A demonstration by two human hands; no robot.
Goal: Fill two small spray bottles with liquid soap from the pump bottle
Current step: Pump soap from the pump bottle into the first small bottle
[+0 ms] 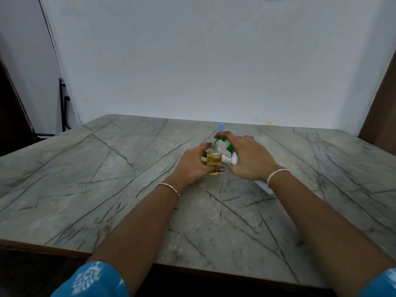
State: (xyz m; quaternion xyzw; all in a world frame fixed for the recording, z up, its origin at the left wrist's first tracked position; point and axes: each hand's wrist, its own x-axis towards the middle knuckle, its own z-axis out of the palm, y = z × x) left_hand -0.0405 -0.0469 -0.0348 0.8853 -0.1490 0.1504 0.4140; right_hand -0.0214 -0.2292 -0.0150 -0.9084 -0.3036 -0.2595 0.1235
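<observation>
My left hand (194, 166) grips a small clear spray bottle (213, 159), uncapped and standing on the table, more than half full of yellow liquid. The green pump head (226, 144) of the pump bottle has its spout right over the small bottle's mouth. My right hand (249, 156) lies over this pump head with its fingers curled round it. Part of the pump bottle's white body (264, 186) shows below my right wrist; the hand hides the rest. A white plastic piece (230, 160) sits between my hands; I cannot tell what it is.
A light blue object (221, 126) pokes up just behind my right hand, mostly hidden. The grey marble-patterned table (107, 189) reaches a white wall at the back. A dark stand (62, 103) is off the table's far left corner.
</observation>
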